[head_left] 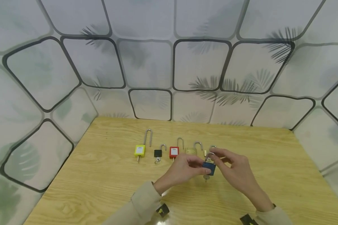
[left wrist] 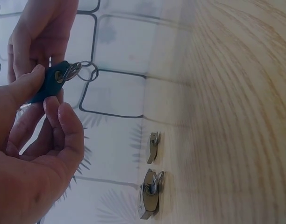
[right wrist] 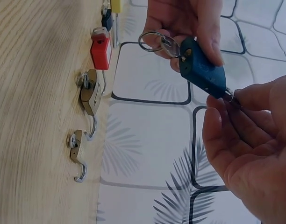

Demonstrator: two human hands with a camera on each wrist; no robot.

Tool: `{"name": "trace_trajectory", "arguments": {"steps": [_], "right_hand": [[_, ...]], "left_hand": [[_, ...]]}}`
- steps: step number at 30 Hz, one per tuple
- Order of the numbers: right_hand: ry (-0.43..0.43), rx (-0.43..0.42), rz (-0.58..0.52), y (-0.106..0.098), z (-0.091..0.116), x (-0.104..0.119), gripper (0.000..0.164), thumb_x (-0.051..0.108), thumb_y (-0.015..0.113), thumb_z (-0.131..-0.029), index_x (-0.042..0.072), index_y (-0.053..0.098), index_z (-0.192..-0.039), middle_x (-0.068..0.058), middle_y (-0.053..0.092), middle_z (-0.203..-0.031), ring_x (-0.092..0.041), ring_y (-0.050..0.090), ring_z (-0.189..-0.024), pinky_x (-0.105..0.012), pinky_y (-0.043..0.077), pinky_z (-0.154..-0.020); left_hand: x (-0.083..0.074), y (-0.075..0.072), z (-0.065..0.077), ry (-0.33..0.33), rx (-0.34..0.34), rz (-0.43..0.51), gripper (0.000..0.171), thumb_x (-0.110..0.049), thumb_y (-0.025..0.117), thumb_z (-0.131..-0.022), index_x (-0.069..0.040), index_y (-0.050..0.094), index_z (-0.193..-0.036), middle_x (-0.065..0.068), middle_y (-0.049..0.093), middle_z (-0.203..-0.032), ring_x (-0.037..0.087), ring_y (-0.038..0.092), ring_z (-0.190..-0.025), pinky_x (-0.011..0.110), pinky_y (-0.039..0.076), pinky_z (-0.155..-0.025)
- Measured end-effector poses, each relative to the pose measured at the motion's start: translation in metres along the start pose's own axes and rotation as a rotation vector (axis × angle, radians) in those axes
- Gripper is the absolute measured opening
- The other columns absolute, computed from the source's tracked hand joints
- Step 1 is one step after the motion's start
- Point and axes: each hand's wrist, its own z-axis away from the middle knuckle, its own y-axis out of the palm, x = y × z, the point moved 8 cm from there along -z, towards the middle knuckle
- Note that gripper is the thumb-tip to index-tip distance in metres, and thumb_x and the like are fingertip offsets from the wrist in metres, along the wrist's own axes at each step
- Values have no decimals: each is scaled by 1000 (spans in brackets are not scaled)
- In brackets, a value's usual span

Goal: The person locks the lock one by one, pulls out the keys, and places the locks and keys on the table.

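Observation:
Over the table, a blue padlock [head_left: 209, 168] is held up between both hands. My left hand [head_left: 183, 170] grips its body, with the thumb across the front face. My right hand [head_left: 239, 170] pinches the metal shackle [right wrist: 230, 96] at the opposite end, its fingertips covering part of it. A key [right wrist: 170, 45] with a split ring [right wrist: 151, 41] sticks out of the keyhole in the padlock's base. Whether the shackle is locked into the body I cannot tell.
Behind the hands, padlocks with raised shackles stand in a row on the wooden table [head_left: 107, 187]: yellow [head_left: 139, 151], black [head_left: 158, 153], red [head_left: 174, 152], brass [head_left: 191, 151] and a smaller brass one [right wrist: 77, 145]. A patterned curtain [head_left: 149, 65] borders the table.

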Motion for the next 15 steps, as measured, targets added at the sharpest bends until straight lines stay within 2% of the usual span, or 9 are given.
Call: {"name": "trace_trajectory", "arguments": {"steps": [4,7,9,12,15], "right_hand": [[-25,19,-23,3,-3,5,25,-4,71,-84,9,73,-105,-5,77,-93,-15,70,-79,-35,61,-59],[-95,26,-28,4,-3,11,32,-12,71,-81,7,72,-107,-8,76,-100,-16,69,-83,-30,60,-59],[-156,32,-4,5,-3,16,39,-15,70,-79,5,70,-112,-9,75,-102,-14,69,-84,-22,57,-58],[-275,45,28,8,-1,24,54,-19,66,-76,0,62,-126,-13,73,-111,-14,67,-89,-17,53,-61],[-342,97,56,12,2,29,72,-15,64,-73,-4,45,-141,-14,68,-122,-18,64,-104,-16,53,-78]], "left_hand": [[10,0,-2,-11,-4,24,17,-23,80,-80,-10,78,-90,6,77,-84,6,68,-69,19,55,-59],[12,-1,-1,-6,-2,32,18,-24,80,-81,-10,78,-92,7,78,-85,7,69,-70,20,56,-60],[13,-2,-1,-6,-4,31,19,-26,79,-81,-10,78,-93,7,78,-86,7,69,-71,21,57,-61],[14,-4,-1,-11,-15,36,20,-26,78,-82,-10,78,-94,7,78,-87,7,69,-73,22,57,-63],[5,-8,1,-6,-32,59,18,-19,78,-83,-6,78,-95,12,78,-87,7,69,-72,20,56,-63]]}}
